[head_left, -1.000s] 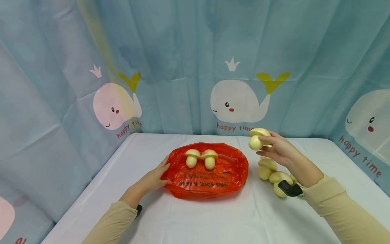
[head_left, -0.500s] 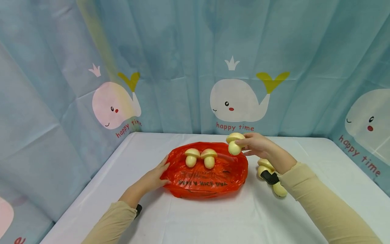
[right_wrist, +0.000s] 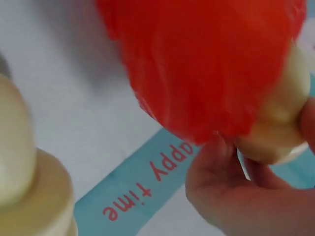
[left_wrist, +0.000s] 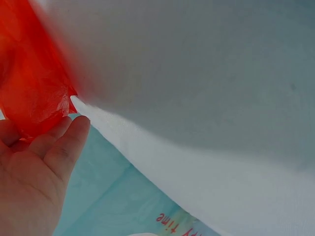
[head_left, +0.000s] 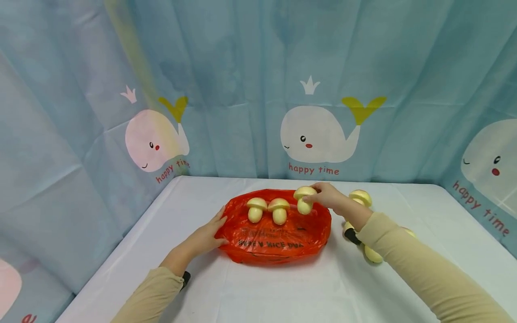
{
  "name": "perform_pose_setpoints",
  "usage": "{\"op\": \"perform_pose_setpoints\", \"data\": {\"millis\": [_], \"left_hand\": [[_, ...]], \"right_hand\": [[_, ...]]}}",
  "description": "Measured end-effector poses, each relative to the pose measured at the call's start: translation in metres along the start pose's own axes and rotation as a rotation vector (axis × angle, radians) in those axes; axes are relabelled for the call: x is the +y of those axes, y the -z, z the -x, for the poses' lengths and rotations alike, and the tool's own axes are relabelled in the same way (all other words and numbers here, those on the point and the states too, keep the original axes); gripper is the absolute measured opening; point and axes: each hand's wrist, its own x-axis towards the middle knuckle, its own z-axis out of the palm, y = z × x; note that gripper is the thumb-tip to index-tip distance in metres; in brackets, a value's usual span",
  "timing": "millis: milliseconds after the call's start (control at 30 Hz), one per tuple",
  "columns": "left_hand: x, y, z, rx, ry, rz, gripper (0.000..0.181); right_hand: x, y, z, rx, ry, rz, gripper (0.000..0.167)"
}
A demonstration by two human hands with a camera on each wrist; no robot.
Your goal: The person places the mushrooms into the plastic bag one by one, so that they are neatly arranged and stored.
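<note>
A red plastic bag [head_left: 270, 244] lies spread with its rim raised, and two pale yellow mushrooms [head_left: 255, 211] [head_left: 279, 211] stand side by side in it. The left hand [head_left: 203, 235] rests against the bag's left rim, fingers nearly straight; in the left wrist view the fingers [left_wrist: 74, 142] touch the red plastic [left_wrist: 34, 83]. The right hand [head_left: 333, 199] pinches a third mushroom [head_left: 304, 200] over the bag's right part, beside the two. In the right wrist view the bag's edge [right_wrist: 197, 73] partly covers that mushroom [right_wrist: 280, 113], held by the right hand [right_wrist: 236, 191].
To the right of the bag, several more mushrooms [head_left: 361, 197] lie on the white tabletop [head_left: 282, 291], partly hidden by the right forearm. Behind the table hangs a blue curtain [head_left: 234, 134] with whale prints.
The right hand has carried its mushroom leftward from beyond the bag's right side and lowered it over the bag. The left hand has stayed at the left rim.
</note>
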Motion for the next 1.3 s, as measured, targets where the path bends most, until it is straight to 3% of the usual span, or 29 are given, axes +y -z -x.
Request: {"op": "perform_pose_setpoints", "data": {"millis": [267, 467, 667, 1067, 1300], "left_hand": [[-0.001, 0.0, -0.001, 0.001, -0.009, -0.007, 0.072], [-0.002, 0.0, -0.002, 0.004, -0.015, -0.017, 0.072], [0.0, 0.0, -0.001, 0.003, -0.018, -0.006, 0.071], [0.001, 0.001, 0.001, 0.009, -0.053, -0.011, 0.07], [0.004, 0.002, 0.001, 0.006, -0.03, -0.011, 0.071]], "right_hand": [[0.006, -0.015, 0.0, 0.061, 0.071, 0.061, 0.058], [0.007, -0.021, 0.003, 0.125, 0.09, 0.22, 0.055], [0.01, -0.025, 0.004, 0.174, 0.043, 0.336, 0.055], [0.012, -0.039, 0.001, 0.212, -0.006, 0.403, 0.061], [0.013, -0.045, -0.001, 0.198, -0.033, 0.455, 0.062]]}}
